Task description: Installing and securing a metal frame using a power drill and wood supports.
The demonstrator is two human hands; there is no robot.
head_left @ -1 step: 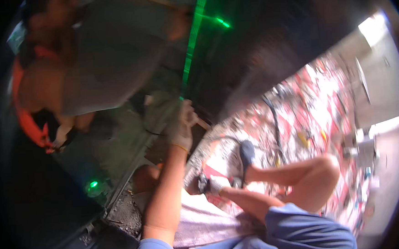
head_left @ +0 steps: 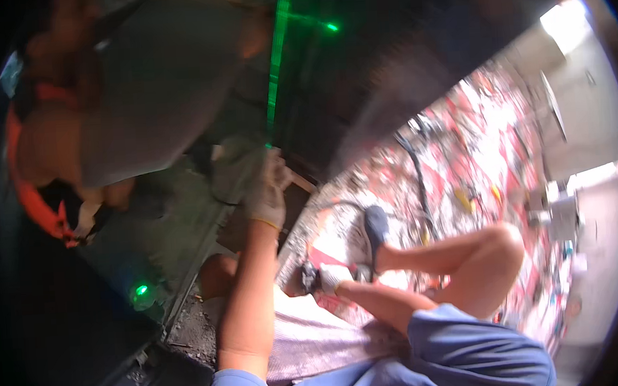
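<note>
My left hand point(head_left: 266, 192), in a pale work glove, reaches forward to the lower end of a bright green light line point(head_left: 273, 75). Its fingers look curled near the edge of a large dark panel point(head_left: 367, 97); blur hides what they grip. A brown board-like piece point(head_left: 298, 193) lies just beside that hand. Lower and to the right, my right hand point(head_left: 335, 278), in a white glove, is closed around a black object point(head_left: 308, 276). That object looks like a tool, but its kind cannot be made out.
At the left a person in a grey shirt point(head_left: 154, 96), with an orange strap point(head_left: 29, 189), leans in close. A glowing green light point(head_left: 141, 290) sits low on the left. Rubble and a dark cable point(head_left: 417, 172) cover the red-and-white floor by my shoe point(head_left: 376, 231).
The view has shifted slightly, so most things appear a little farther left. My left hand stays at the foot of the green line, and my right hand keeps its closed hold.
</note>
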